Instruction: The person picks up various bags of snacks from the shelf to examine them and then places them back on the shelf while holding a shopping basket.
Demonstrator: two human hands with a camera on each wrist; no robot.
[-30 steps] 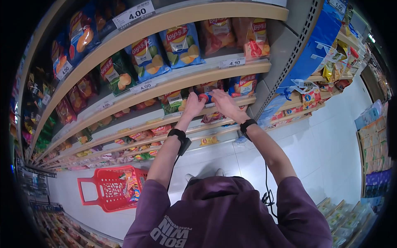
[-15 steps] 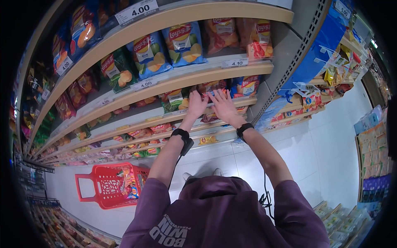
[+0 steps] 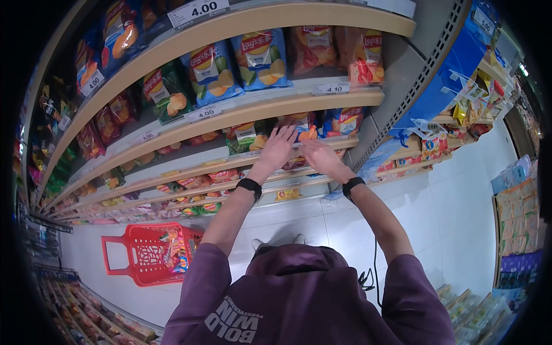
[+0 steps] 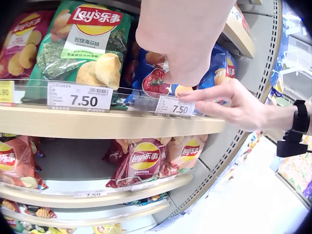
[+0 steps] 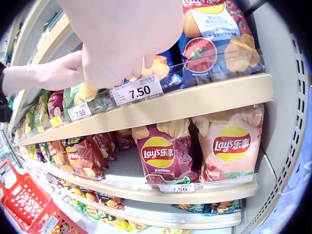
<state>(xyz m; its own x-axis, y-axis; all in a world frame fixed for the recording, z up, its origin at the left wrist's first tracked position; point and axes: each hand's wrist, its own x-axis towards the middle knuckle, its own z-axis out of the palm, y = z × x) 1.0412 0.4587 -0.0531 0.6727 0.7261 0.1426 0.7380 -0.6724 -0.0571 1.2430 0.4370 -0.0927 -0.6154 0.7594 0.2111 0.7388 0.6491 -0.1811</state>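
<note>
Both hands are at the front of a chip shelf. In the head view, the left hand (image 3: 276, 154) reaches over the shelf edge, with fingers extended beside a blue bag (image 3: 307, 133). The right hand (image 3: 323, 156) is lower, at the bag's front. In the left wrist view, the right hand (image 4: 229, 107) has its fingers extended against a 7.50 price tag (image 4: 171, 106), while the left hand (image 4: 183, 36) hangs before the blue bag (image 4: 152, 80). The right wrist view shows the right hand (image 5: 126, 36) large, its fingertips partly hidden at the clear shelf lip.
A green bag (image 4: 85, 46) stands to the left and another blue bag (image 3: 343, 122) to the right. Further shelves of chips lie above and below. A red basket (image 3: 150, 253) with packets stands on the floor at left. A blue display (image 3: 437, 80) is at right.
The right hand has drawn back from the blue bag's face to the shelf front, uncovering more of the bag. The left hand has shifted slightly; its fingers stay extended.
</note>
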